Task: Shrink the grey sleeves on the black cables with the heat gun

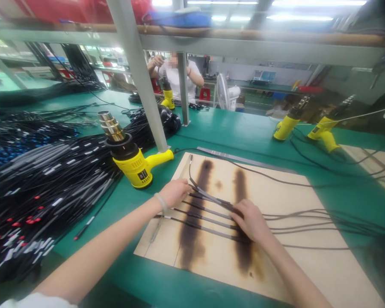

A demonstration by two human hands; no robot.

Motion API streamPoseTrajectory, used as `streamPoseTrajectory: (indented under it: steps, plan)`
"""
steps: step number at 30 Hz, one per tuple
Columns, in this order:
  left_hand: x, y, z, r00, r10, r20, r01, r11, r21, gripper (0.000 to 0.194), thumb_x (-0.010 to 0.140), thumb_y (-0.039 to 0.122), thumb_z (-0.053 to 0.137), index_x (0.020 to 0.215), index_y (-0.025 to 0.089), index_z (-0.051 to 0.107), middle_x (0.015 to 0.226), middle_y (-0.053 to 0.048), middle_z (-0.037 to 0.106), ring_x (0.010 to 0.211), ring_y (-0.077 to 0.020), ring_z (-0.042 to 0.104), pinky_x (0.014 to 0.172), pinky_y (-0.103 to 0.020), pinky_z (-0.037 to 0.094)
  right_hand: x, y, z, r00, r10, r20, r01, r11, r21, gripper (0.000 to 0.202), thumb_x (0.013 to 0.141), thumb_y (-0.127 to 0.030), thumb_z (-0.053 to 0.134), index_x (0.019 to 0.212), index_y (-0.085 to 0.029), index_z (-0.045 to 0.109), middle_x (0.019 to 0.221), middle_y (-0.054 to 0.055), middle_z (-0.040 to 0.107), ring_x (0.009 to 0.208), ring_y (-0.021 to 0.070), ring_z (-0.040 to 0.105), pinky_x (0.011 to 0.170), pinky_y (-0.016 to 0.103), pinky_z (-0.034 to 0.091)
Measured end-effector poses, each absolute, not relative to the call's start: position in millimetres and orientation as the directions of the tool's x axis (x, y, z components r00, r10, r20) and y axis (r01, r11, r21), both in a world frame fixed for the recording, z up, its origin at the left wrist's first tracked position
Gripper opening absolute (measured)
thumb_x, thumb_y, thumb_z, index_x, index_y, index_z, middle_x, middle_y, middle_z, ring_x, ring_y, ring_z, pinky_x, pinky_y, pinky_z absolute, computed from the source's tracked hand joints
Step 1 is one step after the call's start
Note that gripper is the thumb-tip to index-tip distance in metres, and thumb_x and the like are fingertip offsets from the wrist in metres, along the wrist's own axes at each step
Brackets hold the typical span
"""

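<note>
A light wooden board (288, 196) with two dark scorched bands lies in front of me. Several black cables (216, 231) with sleeved sections run side by side across it. My left hand (176, 193) is closed, its fingertips pinching a black cable (208, 196) near the board's left side. This cable crosses above the others at a slant, and its thin end bends up toward the board's far edge. Over the right scorched band, my right hand (252, 219) is closed around the same cable, thumb and fingers together. The fingers partly cover the cables beneath.
A yellow heat gun (136, 167) stands nozzle-up beyond my left hand. Bundled black cables (83, 171) fill the table's left side. More heat guns (287, 124) stand at the far right. Metal posts (141, 77) carry an overhead shelf. Across the table sits a person (186, 83) near a white fan (224, 92).
</note>
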State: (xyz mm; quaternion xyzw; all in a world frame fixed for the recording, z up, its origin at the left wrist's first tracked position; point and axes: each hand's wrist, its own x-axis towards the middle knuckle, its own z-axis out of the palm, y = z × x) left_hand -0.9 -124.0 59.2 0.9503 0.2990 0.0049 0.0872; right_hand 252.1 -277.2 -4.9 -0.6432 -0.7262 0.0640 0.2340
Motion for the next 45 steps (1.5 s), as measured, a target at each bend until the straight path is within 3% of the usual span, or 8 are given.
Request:
streamPoseTrajectory:
  steps: [4, 9, 14, 16, 21, 27, 38, 45]
  plan:
    - [17, -116, 49, 0.807, 0.59, -0.025, 0.586, -0.796, 0.152, 0.021, 0.081, 0.013, 0.044, 0.083, 0.018, 0.064, 0.082, -0.006, 0.059, 0.084, -0.0175, 0.057, 0.074, -0.026, 0.045, 239, -259, -4, -0.046, 0.964, 0.263, 0.951, 0.123, -0.284, 0.006, 0.082, -0.012, 0.054, 0.079, -0.015, 0.058, 0.078, 0.006, 0.052, 0.078, 0.0224, 0.049, 0.069, 0.033, 0.04]
    - [24, -100, 43, 0.767, 0.641, 0.015, 0.634, -0.761, 0.135, 0.02, 0.079, 0.013, 0.046, 0.086, 0.017, 0.064, 0.086, -0.006, 0.06, 0.086, -0.0181, 0.057, 0.074, -0.027, 0.047, 240, -252, -2, -0.016, 0.957, 0.29, 0.946, 0.108, -0.306, 0.008, 0.084, -0.011, 0.049, 0.079, -0.014, 0.055, 0.078, 0.006, 0.05, 0.077, 0.0224, 0.049, 0.068, 0.033, 0.04]
    - [23, -91, 46, 0.746, 0.66, 0.083, 0.652, -0.751, 0.107, 0.045, 0.072, 0.004, 0.045, 0.115, 0.017, 0.053, 0.121, -0.01, 0.05, 0.107, -0.0227, 0.048, 0.086, -0.033, 0.042, 242, -272, 6, 0.024, 0.924, 0.383, 0.764, 0.23, -0.602, 0.009, 0.089, -0.015, 0.042, 0.086, -0.016, 0.05, 0.081, 0.003, 0.047, 0.074, 0.0152, 0.049, 0.066, 0.026, 0.04]
    - [24, -87, 49, 0.771, 0.633, 0.064, 0.627, -0.773, 0.1, 0.045, 0.072, 0.006, 0.049, 0.113, 0.022, 0.055, 0.128, -0.007, 0.047, 0.114, -0.0256, 0.042, 0.085, -0.036, 0.04, 245, -282, 8, 0.029, 0.909, 0.417, 0.683, 0.286, -0.672, 0.008, 0.089, -0.017, 0.043, 0.086, -0.018, 0.051, 0.08, 0.002, 0.048, 0.073, 0.0141, 0.048, 0.066, 0.025, 0.039]
    - [21, -78, 62, 0.788, 0.615, 0.012, 0.608, -0.782, 0.134, 0.015, 0.078, 0.018, 0.051, 0.079, 0.02, 0.066, 0.092, -0.005, 0.065, 0.096, -0.0219, 0.054, 0.077, -0.032, 0.038, 259, -296, 8, 0.034, 0.908, 0.417, 0.659, 0.293, -0.692, 0.008, 0.089, -0.022, 0.046, 0.085, -0.019, 0.051, 0.076, 0.001, 0.048, 0.069, 0.0138, 0.047, 0.061, 0.025, 0.037]
    - [2, -84, 75, 0.827, 0.559, -0.054, 0.555, -0.797, 0.237, 0.014, 0.073, 0.025, 0.059, 0.081, 0.016, 0.067, 0.07, -0.001, 0.064, 0.063, -0.0127, 0.056, 0.059, -0.021, 0.038, 263, -295, 2, 0.042, 0.928, 0.371, 0.68, 0.245, -0.691, 0.012, 0.089, -0.025, 0.044, 0.083, -0.019, 0.051, 0.076, 0.003, 0.049, 0.069, 0.0159, 0.048, 0.062, 0.027, 0.038]
    - [-25, -103, 75, 0.877, 0.473, -0.089, 0.465, -0.787, 0.406, 0.019, 0.08, 0.023, 0.052, 0.092, 0.016, 0.065, 0.087, -0.004, 0.067, 0.079, -0.0135, 0.06, 0.072, -0.02, 0.043, 245, -281, 0, -0.045, 0.937, 0.347, 0.643, 0.293, -0.708, 0.011, 0.09, -0.024, 0.041, 0.086, -0.019, 0.05, 0.079, 0.003, 0.049, 0.073, 0.016, 0.05, 0.066, 0.028, 0.041]
    - [-34, -104, 69, 0.869, 0.491, -0.068, 0.488, -0.826, 0.282, 0.024, 0.084, 0.027, 0.046, 0.083, 0.017, 0.069, 0.077, -0.005, 0.063, 0.07, -0.0139, 0.057, 0.065, -0.021, 0.04, 252, -284, -6, -0.058, 0.941, 0.333, 0.686, 0.28, -0.672, 0.014, 0.09, -0.026, 0.041, 0.086, -0.018, 0.051, 0.079, 0.004, 0.05, 0.072, 0.0164, 0.051, 0.065, 0.029, 0.043]
